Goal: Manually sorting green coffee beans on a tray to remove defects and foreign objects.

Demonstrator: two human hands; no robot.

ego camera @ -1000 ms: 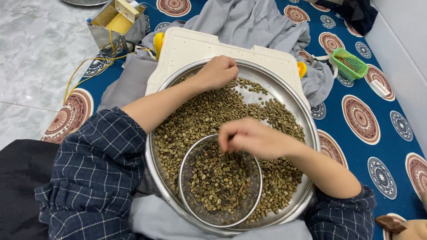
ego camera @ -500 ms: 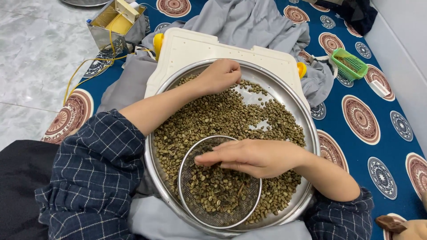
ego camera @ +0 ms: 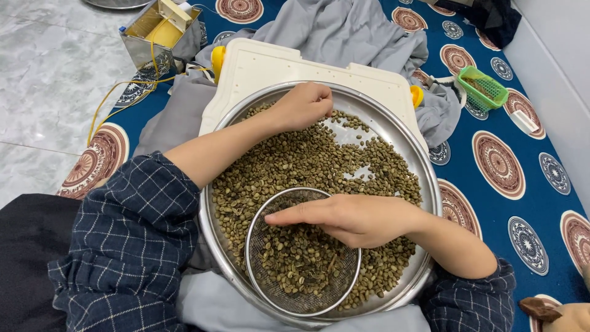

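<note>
On the far left, on the pale tile floor [ego camera: 43, 80], sits a small metal box [ego camera: 161, 34] with a yellow wire [ego camera: 117, 92] running from it over the blue mat with round patterns [ego camera: 522, 184]. Next come your checked sleeves and your left hand [ego camera: 302, 106], which rests at the far side of the big round metal pan [ego camera: 430, 178]. Its fingers are curled in, almost a fist, pressed down on the green coffee beans [ego camera: 295, 154], but you cannot tell if it has any beans inside. The pan sits on a white plastic board [ego camera: 264, 64] with a grey cloth [ego camera: 344, 27] behind it. The beans lie spread over most of the pan, and more fill the small wire sieve [ego camera: 261, 270] at its near side. Your right hand [ego camera: 347, 218] lies flat across the top of the sieve, fingers stretched out and close together, pointing left, touching the beans and gripping nothing you can see. Farther right, on the mat, stands a little green basket [ego camera: 485, 89]
</note>
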